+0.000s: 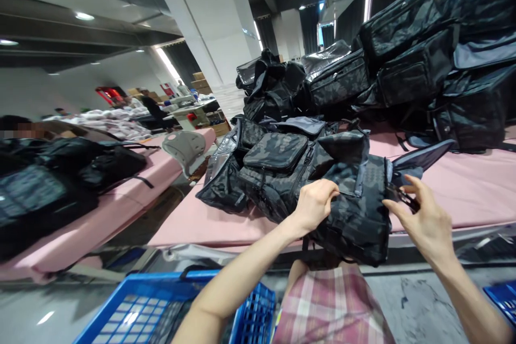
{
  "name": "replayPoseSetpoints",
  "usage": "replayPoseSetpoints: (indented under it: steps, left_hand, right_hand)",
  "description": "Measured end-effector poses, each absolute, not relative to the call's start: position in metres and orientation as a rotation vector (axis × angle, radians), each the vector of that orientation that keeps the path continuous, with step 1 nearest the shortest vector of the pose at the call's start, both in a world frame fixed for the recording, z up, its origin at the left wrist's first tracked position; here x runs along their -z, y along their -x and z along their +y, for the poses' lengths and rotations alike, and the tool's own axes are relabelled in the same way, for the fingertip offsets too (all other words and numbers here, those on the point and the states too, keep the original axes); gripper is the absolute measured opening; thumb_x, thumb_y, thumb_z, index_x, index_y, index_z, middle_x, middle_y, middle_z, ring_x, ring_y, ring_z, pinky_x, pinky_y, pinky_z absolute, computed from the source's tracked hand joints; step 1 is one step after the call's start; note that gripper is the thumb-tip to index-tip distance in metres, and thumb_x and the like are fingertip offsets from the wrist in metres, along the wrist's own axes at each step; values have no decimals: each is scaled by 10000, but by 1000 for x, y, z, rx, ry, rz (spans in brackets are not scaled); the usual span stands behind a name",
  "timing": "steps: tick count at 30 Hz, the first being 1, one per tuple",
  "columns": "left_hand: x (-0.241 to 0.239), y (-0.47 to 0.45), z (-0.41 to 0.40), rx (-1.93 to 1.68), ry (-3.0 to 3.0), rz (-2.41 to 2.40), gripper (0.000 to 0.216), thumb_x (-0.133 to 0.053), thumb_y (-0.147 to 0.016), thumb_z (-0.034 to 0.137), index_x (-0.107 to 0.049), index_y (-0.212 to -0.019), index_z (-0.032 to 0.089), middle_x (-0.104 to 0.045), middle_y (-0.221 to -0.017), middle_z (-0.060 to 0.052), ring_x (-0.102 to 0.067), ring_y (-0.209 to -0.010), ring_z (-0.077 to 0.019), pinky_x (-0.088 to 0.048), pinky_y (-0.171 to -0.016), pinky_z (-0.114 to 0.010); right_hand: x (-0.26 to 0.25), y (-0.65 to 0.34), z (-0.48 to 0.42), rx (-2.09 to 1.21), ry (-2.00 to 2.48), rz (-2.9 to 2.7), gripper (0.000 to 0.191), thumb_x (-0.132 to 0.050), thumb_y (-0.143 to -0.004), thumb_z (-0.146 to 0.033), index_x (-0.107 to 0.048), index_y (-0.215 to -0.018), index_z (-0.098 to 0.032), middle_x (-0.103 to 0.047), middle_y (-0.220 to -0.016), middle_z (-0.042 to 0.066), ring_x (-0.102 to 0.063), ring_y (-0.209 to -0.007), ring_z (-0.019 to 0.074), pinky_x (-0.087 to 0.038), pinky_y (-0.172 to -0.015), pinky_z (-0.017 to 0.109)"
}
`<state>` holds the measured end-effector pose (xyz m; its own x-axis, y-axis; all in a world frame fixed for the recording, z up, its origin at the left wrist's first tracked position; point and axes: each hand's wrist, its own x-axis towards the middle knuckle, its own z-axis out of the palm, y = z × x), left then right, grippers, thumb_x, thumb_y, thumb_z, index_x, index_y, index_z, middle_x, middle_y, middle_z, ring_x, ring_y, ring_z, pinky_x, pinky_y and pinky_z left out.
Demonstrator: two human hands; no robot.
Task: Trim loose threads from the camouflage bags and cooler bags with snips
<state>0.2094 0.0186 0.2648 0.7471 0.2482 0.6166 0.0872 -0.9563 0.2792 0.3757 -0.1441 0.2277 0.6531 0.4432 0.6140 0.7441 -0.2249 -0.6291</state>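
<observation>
A black-and-grey camouflage bag [350, 220] lies at the front edge of the pink-covered table, its near end overhanging. My left hand [316, 205] is closed, its fingers pinching the bag's fabric near an upper flap. At the bag's right end is my right hand [427, 217], thumb and forefinger curled around a slim black object [410, 201], whose kind I cannot make out. A grey-lined flap [423, 156] sticks out behind that hand. Against the bag's left side rests another camouflage bag [276, 150] with a raised front pocket.
Camouflage bags [407, 59] are piled along the back of the pink table [475, 188]. A blue crate [121, 301] stands on the floor at lower left. More black bags [44, 188] cover the left table, with a grey chair [183, 148] between. People work in the background.
</observation>
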Motion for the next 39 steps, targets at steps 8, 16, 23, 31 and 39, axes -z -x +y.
replayPoseSetpoints:
  steps: [8, 16, 23, 31, 39]
  left_hand:
    - [-266, -208, 11, -1042, -2367, 344, 140, -499, -825, 132, -556, -704, 173, -594, -789, -24, -562, -732, -121, -439, -692, -235]
    - [-266, -207, 11, -1070, -2378, 362, 121, -521, -812, 142, -584, -711, 167, -512, -849, -38, -552, -767, -124, -464, -721, -250]
    - [-268, -209, 10, -1055, -2357, 379, 122, -528, -815, 145, -590, -713, 171, -521, -845, -32, -541, -756, -120, -456, -731, -248]
    - [-268, -206, 11, -1092, -2210, 328, 180, -515, -849, 207, -616, -708, 162, -561, -848, -46, -566, -799, -131, -461, -769, -261]
    - [-266, -204, 14, -1118, -1928, 275, 396, -335, -938, 377, -641, -866, 135, -573, -929, -78, -583, -778, -125, -493, -671, -239]
  right_hand:
    - [-277, -352, -125, 1262, 1711, -1691, 95, -581, -842, -210, -645, -912, -203, -675, -870, 13, -525, -698, 132, -297, -680, 322]
    - [-281, -353, -114, 1341, 1608, -1837, 189, -503, -869, -108, -641, -960, -202, -669, -873, 5, -501, -726, 120, -267, -690, 318]
    - [-283, -354, -115, 1328, 1630, -1844, 177, -547, -849, -123, -631, -976, -214, -672, -904, -21, -496, -740, 121, -273, -709, 315]
    - [-277, -362, -115, 1341, 1620, -1835, 170, -554, -836, -106, -626, -951, -208, -674, -875, -27, -489, -731, 119, -268, -701, 316]
    - [-276, -366, -122, 1353, 1620, -1938, 190, -492, -881, -124, -617, -1003, -197, -666, -959, -12, -489, -772, 125, -284, -712, 316]
